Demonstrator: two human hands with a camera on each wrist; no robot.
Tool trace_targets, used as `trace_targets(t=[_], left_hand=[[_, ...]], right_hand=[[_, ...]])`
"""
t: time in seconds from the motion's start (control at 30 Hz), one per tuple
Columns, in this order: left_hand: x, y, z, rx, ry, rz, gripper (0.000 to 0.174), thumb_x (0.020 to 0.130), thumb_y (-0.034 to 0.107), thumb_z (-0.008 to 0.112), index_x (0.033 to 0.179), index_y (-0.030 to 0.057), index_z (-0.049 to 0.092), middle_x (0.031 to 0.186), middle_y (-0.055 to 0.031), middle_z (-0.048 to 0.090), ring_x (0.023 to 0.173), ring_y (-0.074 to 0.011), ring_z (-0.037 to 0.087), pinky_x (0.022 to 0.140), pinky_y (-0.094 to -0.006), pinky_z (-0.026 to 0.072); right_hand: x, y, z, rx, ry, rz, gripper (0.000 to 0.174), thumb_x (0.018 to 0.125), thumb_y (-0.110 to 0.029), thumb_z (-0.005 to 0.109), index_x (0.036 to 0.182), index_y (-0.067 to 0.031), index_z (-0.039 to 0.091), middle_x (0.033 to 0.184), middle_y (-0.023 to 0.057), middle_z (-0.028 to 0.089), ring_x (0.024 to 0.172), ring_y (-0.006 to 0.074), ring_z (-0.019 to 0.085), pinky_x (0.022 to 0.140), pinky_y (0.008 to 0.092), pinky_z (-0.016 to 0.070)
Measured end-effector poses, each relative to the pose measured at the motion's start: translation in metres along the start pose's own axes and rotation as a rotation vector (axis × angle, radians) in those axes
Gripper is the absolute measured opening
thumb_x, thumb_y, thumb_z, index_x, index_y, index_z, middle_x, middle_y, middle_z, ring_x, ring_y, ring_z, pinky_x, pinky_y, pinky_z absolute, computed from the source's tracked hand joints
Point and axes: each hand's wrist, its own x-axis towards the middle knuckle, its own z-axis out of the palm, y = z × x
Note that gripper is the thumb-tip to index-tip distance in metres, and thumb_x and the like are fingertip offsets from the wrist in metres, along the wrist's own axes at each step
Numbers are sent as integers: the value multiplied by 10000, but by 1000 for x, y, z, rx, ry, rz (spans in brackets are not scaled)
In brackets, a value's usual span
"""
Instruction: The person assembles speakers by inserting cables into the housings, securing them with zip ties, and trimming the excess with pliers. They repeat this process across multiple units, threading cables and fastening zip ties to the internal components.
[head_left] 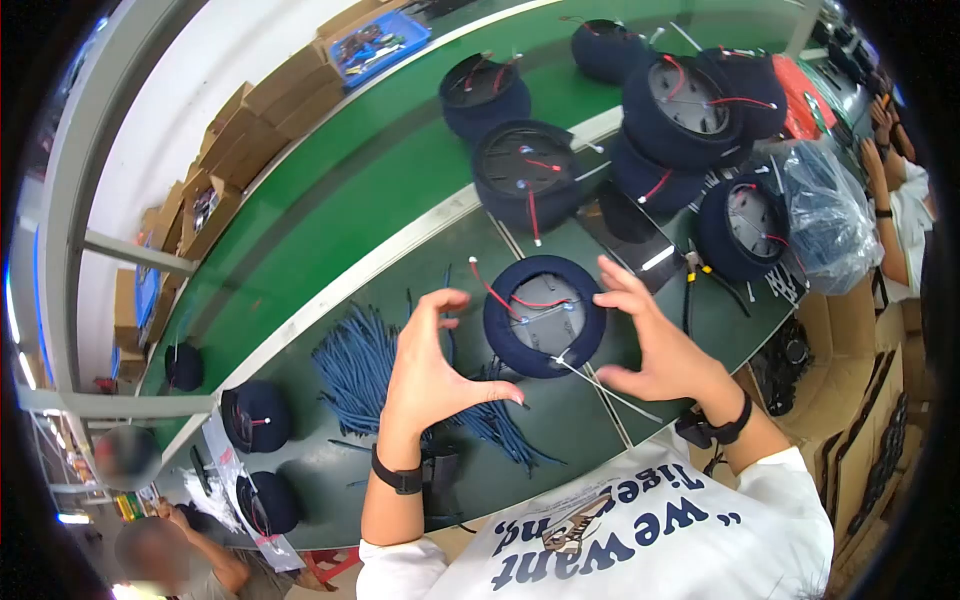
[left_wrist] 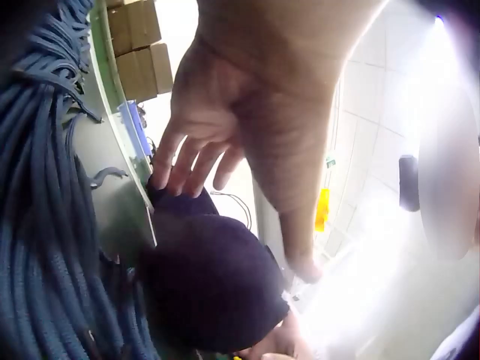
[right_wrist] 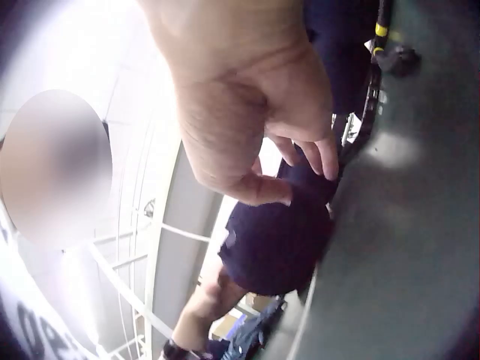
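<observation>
A round navy padded piece (head_left: pixel 508 350) with a grey centre, red wires and a white cable tie lies on the dark green table between both hands. To its left the left hand (head_left: pixel 425 375) is held with thumb and fingers spread, holding nothing. The right hand (head_left: pixel 665 345) is at its right edge, fingers spread; whether the fingertips touch it is unclear. In the left wrist view the navy piece (left_wrist: pixel 214 285) is below the left hand (left_wrist: pixel 240 120). The right wrist view has the right hand (right_wrist: pixel 247 112) beside the navy piece (right_wrist: pixel 277 240).
Blue cords (head_left: pixel 360 365) lie in a heap left of the piece. Several more navy pieces (head_left: pixel 525 205) stand behind and to the right, near yellow-black pliers (head_left: pixel 690 285) and a clear plastic bag (head_left: pixel 825 215). Cardboard boxes (head_left: pixel 290 90) line the far side.
</observation>
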Motion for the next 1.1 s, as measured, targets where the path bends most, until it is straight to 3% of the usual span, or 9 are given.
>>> trace_targets(t=[0.1, 0.2, 0.37, 0.47, 0.6, 0.7, 0.77, 0.93, 1.1], left_hand=[[3, -1, -5, 140, -30, 166, 1110, 470, 425, 1053, 1377, 7, 568, 1286, -155, 672, 1103, -303, 696, 958, -424, 560], [5, -20, -30, 384, 181, -180, 505, 711, 314, 952, 1052, 0, 752, 998, -172, 748, 864, -311, 728, 778, -423, 582], [15, -92, -15, 470, 214, -320, 132, 883, 129, 722, 922, 7, 751, 921, -227, 745, 877, -434, 727, 794, -514, 591], [15, -82, -17, 516, 188, -335, 73, 872, 62, 677, 860, -9, 689, 868, -220, 731, 849, -395, 742, 783, -498, 599], [4, -8, -54, -98, 555, -58, 52, 968, -25, 615, 1018, -13, 610, 917, -148, 716, 822, -243, 737, 712, -375, 607], [-4, 54, -32, -625, 566, 203, 151, 1027, -61, 551, 1173, -25, 539, 1085, -132, 696, 933, -189, 720, 741, -292, 602], [-5, 71, -10, -515, 545, 278, 299, 1025, -49, 585, 1322, -52, 552, 1142, -169, 703, 1029, -224, 720, 806, -333, 628], [8, 64, 24, -782, 598, 220, 224, 1056, 23, 590, 1263, -57, 619, 1185, -208, 716, 1002, -248, 739, 744, -354, 667], [10, 56, 31, -885, 560, 98, 223, 1063, 84, 610, 1251, -32, 581, 1162, -196, 719, 1093, -252, 720, 703, -313, 662]], right_hand=[[6, -2, -22, 83, 118, 135, 575, 812, 91, 624, 1362, -73, 579, 1560, 194, 474, 1412, 331, 518, 1132, 424, 455], [21, -3, -28, 27, 316, 100, 355, 859, 81, 608, 1197, -11, 669, 1294, 132, 675, 1145, 214, 655, 958, 327, 511], [49, -21, -20, 45, 164, -11, 185, 892, 54, 639, 1062, 10, 695, 1189, 133, 707, 1043, 210, 667, 893, 316, 512], [66, -38, -16, -3, 173, -88, 106, 937, 0, 644, 1014, 17, 716, 1090, 128, 737, 960, 186, 695, 829, 300, 532], [79, -80, -31, 482, -288, 379, 327, 1106, -199, 525, 1143, 51, 732, 1006, 140, 776, 875, 173, 751, 739, 280, 592], [97, -78, 9, 809, -742, 448, 726, 1117, -565, 394, 1505, 39, 500, 1436, 232, 614, 1251, 290, 658, 1054, 402, 539], [102, -87, 40, 1262, -522, 441, 688, 1132, -509, 408, 1559, 30, 406, 1521, 204, 538, 1405, 289, 533, 1186, 427, 420], [109, -75, 49, 1541, 104, 96, 281, 1137, -276, 480, 1111, -55, 650, 1265, 143, 670, 1234, 264, 625, 1065, 425, 498], [97, -68, 34, 1573, 266, 4, 230, 1111, -253, 505, 1204, -68, 604, 1278, 138, 663, 1247, 249, 617, 1081, 416, 483]])
